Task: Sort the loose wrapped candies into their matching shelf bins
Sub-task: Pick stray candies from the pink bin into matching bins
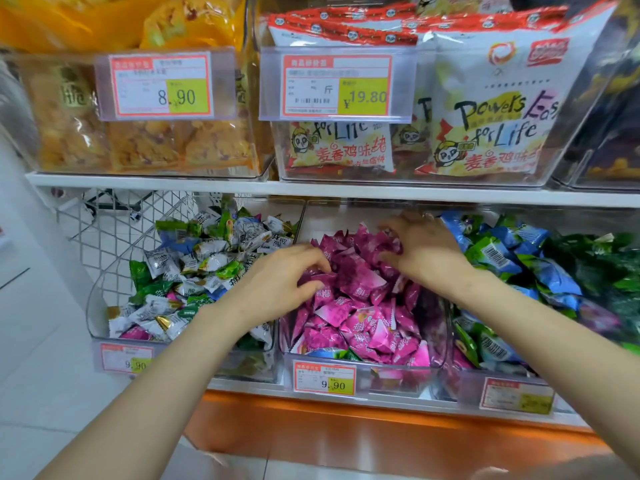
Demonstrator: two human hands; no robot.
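- Both hands are down in the middle bin (360, 370), a clear plastic tub heaped with pink candies (360, 306). That looks like raking through the heap for strays.
- The left hand (280, 282) curls its fingers (313, 261) into the pile; I cannot tell if it has actually pinched one.
- The right hand (420, 251) lies spread, fingers bent down on the wrappers, likely holding the heap back; no firm grasp shows.
- The wrappers are glossy, crinkled film with sawtooth ends, slippery-looking pillow shapes.
- A pale blue-green piece (329, 352) sits at the front wall, seemingly out of place.
- The left bin (104, 306) holds white and green candies (194, 268) with a pink stray (135, 333); the right bin (460, 372) holds blue and green ones.
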